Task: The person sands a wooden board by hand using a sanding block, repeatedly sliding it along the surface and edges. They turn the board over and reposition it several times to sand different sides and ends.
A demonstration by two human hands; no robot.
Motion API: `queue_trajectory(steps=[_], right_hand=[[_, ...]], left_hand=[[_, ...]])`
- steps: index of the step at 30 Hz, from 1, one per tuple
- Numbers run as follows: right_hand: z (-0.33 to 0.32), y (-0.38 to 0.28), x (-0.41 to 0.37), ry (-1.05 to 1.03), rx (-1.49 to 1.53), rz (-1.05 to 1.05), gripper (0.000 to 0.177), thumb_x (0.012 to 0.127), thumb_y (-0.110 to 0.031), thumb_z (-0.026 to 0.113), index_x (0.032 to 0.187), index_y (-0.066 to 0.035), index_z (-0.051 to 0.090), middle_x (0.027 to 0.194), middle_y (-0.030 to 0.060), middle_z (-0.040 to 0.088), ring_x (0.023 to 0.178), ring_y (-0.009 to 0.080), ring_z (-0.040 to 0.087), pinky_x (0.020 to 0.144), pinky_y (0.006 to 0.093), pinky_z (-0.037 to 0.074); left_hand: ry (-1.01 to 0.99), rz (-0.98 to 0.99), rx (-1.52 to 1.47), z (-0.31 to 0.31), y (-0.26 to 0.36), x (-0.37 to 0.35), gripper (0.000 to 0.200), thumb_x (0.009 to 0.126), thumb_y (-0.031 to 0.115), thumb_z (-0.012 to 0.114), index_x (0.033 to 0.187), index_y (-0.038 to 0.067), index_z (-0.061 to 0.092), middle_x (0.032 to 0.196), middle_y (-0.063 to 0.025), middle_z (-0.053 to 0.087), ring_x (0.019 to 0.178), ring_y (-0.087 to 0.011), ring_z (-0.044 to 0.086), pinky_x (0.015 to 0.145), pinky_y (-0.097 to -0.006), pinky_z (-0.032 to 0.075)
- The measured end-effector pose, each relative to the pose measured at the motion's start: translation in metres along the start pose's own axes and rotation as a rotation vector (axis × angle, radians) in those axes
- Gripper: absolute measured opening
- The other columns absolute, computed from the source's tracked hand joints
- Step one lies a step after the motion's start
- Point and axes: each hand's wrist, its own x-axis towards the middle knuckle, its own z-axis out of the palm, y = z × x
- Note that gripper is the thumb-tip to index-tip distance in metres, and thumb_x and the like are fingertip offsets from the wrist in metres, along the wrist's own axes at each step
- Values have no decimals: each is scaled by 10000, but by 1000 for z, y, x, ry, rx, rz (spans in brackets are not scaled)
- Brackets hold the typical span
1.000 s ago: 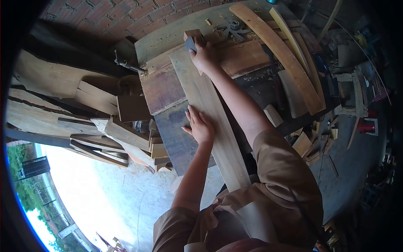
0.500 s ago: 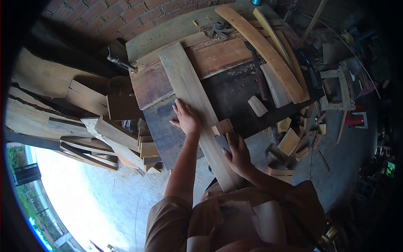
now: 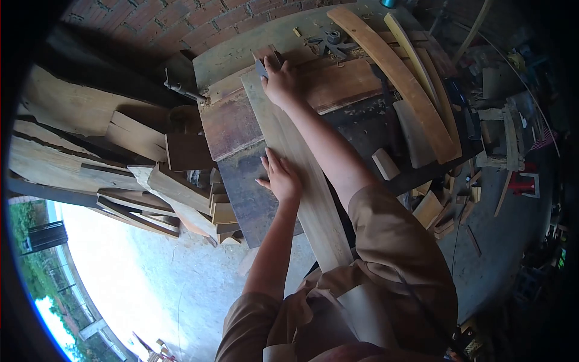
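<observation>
A long pale board (image 3: 295,157) lies lengthwise on the workbench, its near end at my body. My left hand (image 3: 282,180) rests on the board's left edge, fingers stretched out and spread over the dark bench top. Far out at the board's other end, my right hand (image 3: 280,83) is closed on a small wooden block with a flat grey side (image 3: 262,67). The block is pressed close over the board's far end, and the fingers partly cover it; I cannot tell its exact kind.
On the bench (image 3: 232,181) lie a curved wooden piece (image 3: 395,75), a small wood block (image 3: 385,164) and a dark metal part (image 3: 333,39) among shavings. A clamp-like metal tool (image 3: 184,90) sits at the left corner. Stacked boards (image 3: 78,133) stand left; offcuts (image 3: 429,208) litter the floor right.
My right hand has slid the wooden block from the board's near part to its far end, the arm now stretched out. My left hand stays on the board's left edge. The view has shifted slightly.
</observation>
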Motion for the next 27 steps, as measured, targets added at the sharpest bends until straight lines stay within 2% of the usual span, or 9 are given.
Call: queue_trajectory(steps=[3, 7, 10, 12, 14, 17, 19, 23, 27], right_hand=[[-10, -2, 11, -65, 48, 47, 534, 821, -365, 509, 1311, -193, 384, 1083, 228, 451, 1004, 363, 471, 827, 455, 404], [-35, 25, -39, -132, 82, -11, 550, 828, -356, 507, 1326, -183, 352, 1084, 238, 447, 968, 383, 492, 812, 457, 420], [-61, 58, -122, -102, 228, -20, 575, 816, -288, 546, 1323, -120, 333, 1057, 268, 443, 907, 415, 503, 788, 458, 428], [-72, 82, -199, -128, 220, -5, 580, 800, -234, 572, 1301, -67, 332, 1053, 277, 438, 926, 421, 483, 806, 440, 418], [-109, 82, -274, -131, 53, -48, 540, 808, -194, 560, 1282, -36, 354, 1156, 294, 383, 1008, 432, 449, 850, 447, 396], [-146, 71, -356, -216, 123, -7, 575, 792, -180, 574, 1305, -61, 342, 1195, 294, 356, 1026, 427, 440, 865, 451, 388], [-157, 64, -386, -303, -16, -16, 606, 782, -187, 587, 1322, -82, 331, 1220, 291, 339, 1047, 422, 433, 882, 454, 379], [-147, 59, -371, -272, -67, -31, 610, 787, -209, 587, 1327, -93, 328, 1223, 286, 341, 1066, 419, 427, 894, 456, 374], [-114, 57, -295, -152, -12, -21, 591, 804, -240, 574, 1338, -151, 335, 1222, 290, 360, 1074, 417, 433, 885, 454, 378]], left_hand=[[-2, -3, 15, 0, 0, 0, 500, 928, 308, 270, 1378, 99, 210, 1369, -117, 346, 1319, -264, 213, 991, -620, -15], [-19, -10, -6, -2, 2, -1, 494, 932, 306, 278, 1368, 77, 229, 1370, -118, 343, 1324, -259, 200, 997, -608, -29], [-8, -6, -37, -2, 3, 0, 490, 932, 305, 278, 1367, 82, 235, 1371, -114, 344, 1323, -259, 202, 997, -609, -28], [21, 12, -34, 0, 0, 1, 492, 928, 303, 278, 1374, 103, 218, 1362, -123, 356, 1317, -270, 220, 987, -625, -7], [26, 19, -45, -1, -1, 0, 491, 927, 302, 282, 1373, 103, 222, 1357, -120, 365, 1315, -272, 224, 985, -629, -5], [22, 30, -54, -3, 2, 1, 490, 926, 301, 288, 1370, 103, 227, 1350, -117, 376, 1314, -275, 226, 985, -629, -7], [34, 31, -58, -3, 2, -1, 488, 925, 301, 292, 1367, 104, 234, 1345, -110, 385, 1313, -276, 226, 980, -638, -7], [11, 24, -54, -6, 5, -1, 487, 920, 287, 306, 1359, 81, 254, 1349, -87, 385, 1319, -270, 213, 992, -621, -20], [20, 25, -60, -6, 4, -1, 491, 920, 293, 303, 1355, 70, 259, 1348, -96, 385, 1317, -272, 216, 985, -632, -18]])
